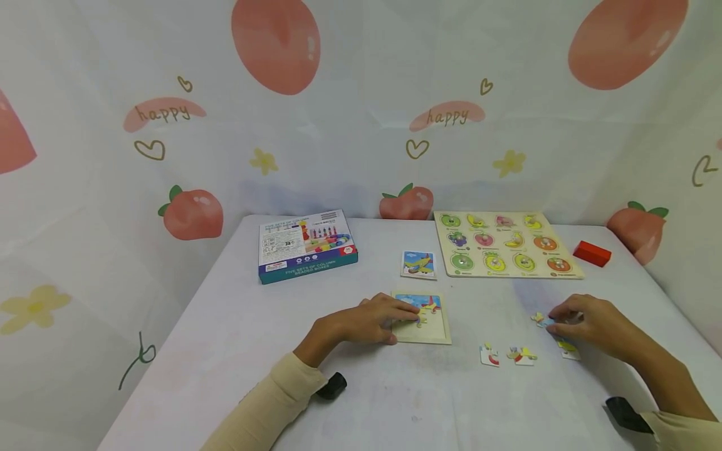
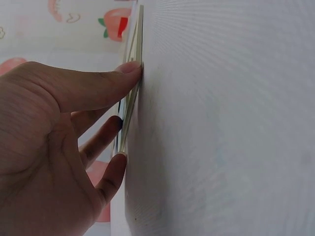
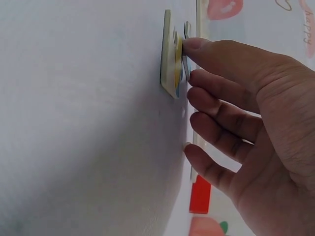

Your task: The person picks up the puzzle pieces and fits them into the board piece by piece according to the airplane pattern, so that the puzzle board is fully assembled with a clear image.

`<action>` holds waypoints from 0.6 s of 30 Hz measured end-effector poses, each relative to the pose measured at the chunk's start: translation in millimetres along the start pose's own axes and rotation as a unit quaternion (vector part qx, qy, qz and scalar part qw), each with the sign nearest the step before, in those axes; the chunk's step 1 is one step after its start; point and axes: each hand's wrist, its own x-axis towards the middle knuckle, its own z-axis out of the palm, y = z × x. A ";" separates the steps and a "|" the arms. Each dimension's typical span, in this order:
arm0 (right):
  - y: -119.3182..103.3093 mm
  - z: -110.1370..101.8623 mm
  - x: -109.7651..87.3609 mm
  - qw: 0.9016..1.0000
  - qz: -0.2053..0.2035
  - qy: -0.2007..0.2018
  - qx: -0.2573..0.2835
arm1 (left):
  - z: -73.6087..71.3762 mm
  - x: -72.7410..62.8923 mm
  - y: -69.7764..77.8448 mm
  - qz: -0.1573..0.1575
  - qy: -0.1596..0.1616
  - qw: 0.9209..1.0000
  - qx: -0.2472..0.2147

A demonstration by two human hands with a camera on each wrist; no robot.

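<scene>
My left hand (image 1: 378, 318) lies over the left part of a wooden puzzle board (image 1: 437, 335), fingers reaching across the partly filled airplane picture. In the left wrist view, its thumb touches the board edge (image 2: 140, 44) and the little finger rests beside it. Over on the right, my right hand (image 1: 589, 322) pinches a thin puzzle piece (image 3: 187, 64) between thumb and forefinger. Just beyond that piece, another puzzle piece (image 3: 167, 54) lies on the table. Loose airplane pieces lie near the right hand: a red-and-white piece (image 1: 489, 356), a yellow-topped piece (image 1: 523, 356) and one below the fingers (image 1: 568, 351).
Behind the board lies an airplane picture card (image 1: 418, 265). A fruit puzzle board (image 1: 442, 250) stretches along the back right, with a red block (image 1: 591, 254) beside it. At the back left sits a beaded-toy box (image 1: 307, 247). A peach-printed cloth (image 1: 350, 138) hangs behind the table.
</scene>
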 end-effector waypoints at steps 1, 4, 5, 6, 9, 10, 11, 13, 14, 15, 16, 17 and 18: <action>-0.4 0.2 -0.1 1.000 -0.001 0.002 0.000 | 0.0 0.1 0.0 0.001 0.000 1.000 0.002; -2.4 1.0 0.0 1.000 -0.006 0.009 -0.003 | 0.2 0.4 -0.2 0.003 0.000 1.000 0.006; -3.4 1.3 0.3 1.000 -0.008 0.012 -0.004 | 0.5 0.4 -0.4 0.003 0.000 1.000 0.007; -4.8 1.5 0.6 1.000 -0.009 0.013 -0.004 | 0.6 0.4 -0.4 0.003 0.000 1.000 0.007; -10.5 2.1 2.2 1.000 -0.016 0.020 -0.004 | 0.4 0.2 -0.2 0.004 0.001 1.000 0.003; -12.7 2.4 3.1 1.000 -0.019 0.022 -0.004 | 0.5 0.2 -0.3 0.004 0.002 1.000 0.003; -15.1 2.8 4.0 1.000 -0.022 0.023 -0.003 | 0.4 0.1 -0.3 0.004 0.002 1.000 0.002; -20.8 4.0 6.4 0.999 -0.029 0.024 -0.003 | 0.2 0.0 -0.3 0.005 0.002 1.000 0.002; -23.4 4.6 7.9 0.999 -0.037 0.024 -0.002 | 0.2 -0.1 -0.4 0.005 0.003 1.000 0.004; -26.6 5.5 9.3 0.999 -0.040 0.025 -0.004 | 0.2 -0.1 -0.4 0.005 0.003 1.000 0.005; -29.7 6.6 10.9 0.999 -0.045 0.026 -0.005 | 0.1 -0.2 -0.4 0.006 0.002 1.000 0.006; -33.2 7.8 12.4 0.998 -0.051 0.028 -0.005 | 0.1 -0.2 -0.4 0.006 0.002 1.000 0.007; -36.7 9.0 14.1 0.998 -0.059 0.028 -0.004 | 0.2 -0.3 -0.5 0.007 0.002 1.000 0.008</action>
